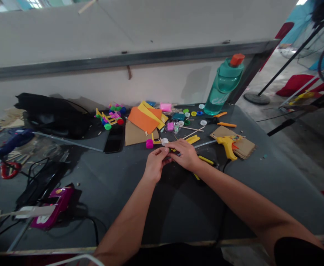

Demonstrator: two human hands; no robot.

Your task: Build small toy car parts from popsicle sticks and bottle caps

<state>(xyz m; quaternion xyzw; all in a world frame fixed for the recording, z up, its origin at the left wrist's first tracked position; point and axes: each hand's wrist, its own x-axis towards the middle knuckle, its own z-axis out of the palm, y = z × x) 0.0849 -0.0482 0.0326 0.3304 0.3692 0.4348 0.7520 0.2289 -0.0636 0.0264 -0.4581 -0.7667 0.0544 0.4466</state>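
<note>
Over the middle of the dark table, my left hand (154, 164) and my right hand (186, 154) meet at the fingertips. Both are closed around a small green piece (169, 150), mostly hidden by the fingers; its kind is not clear. Just beyond them lie a white bottle cap (164, 141) and a magenta block (149, 143) beside a small yellow frame. Yellow sticks (192, 139) lie past my right hand. A yellow-and-black cutter (206, 160) is partly covered by my right wrist. To the right, a yellow glue gun (228, 146) rests on cardboard pieces (245, 147).
Behind are orange paper (144, 119), loose caps (203, 122), orange-handled pliers (225, 124) and a tall teal bottle (223, 87). Leftward lie a phone (114, 139), colourful small models (110, 117), a black bag (53, 114), and a purple power strip (53, 207) with cords. A partition stands behind.
</note>
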